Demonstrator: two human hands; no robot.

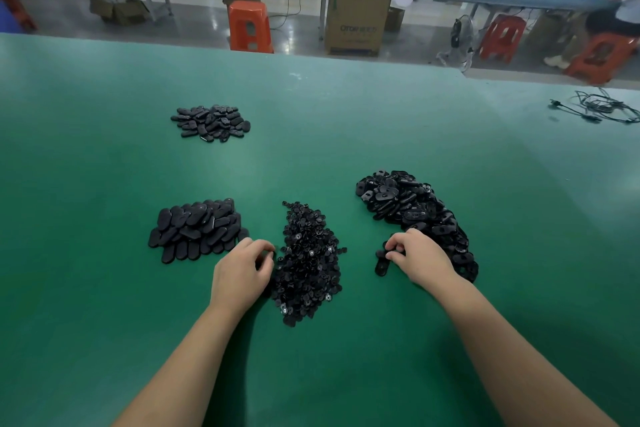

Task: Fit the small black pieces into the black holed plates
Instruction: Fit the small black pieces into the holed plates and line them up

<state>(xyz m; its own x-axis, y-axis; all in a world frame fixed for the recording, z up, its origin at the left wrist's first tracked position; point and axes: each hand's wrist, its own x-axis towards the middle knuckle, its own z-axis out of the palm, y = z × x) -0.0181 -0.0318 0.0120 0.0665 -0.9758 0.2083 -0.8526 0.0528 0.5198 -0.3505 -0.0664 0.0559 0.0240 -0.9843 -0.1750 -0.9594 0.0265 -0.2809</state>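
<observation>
A heap of small black pieces (308, 263) lies on the green table (311, 135) between my hands. My left hand (242, 270) sits at the heap's left edge, fingers curled and pinching at a small piece there. To the right runs a long pile of black holed plates (415, 208). My right hand (419, 258) rests at that pile's near end, its fingers curled round one black plate (381, 265) that sticks out below the fingertips. A stack of oval black plates (197, 229) lies left of my left hand.
A smaller pile of black oval parts (211, 123) lies farther back on the left. A tangle of black cables (599, 109) sits at the far right of the table. Beyond the table edge stand orange stools (249, 26) and cardboard boxes (356, 19).
</observation>
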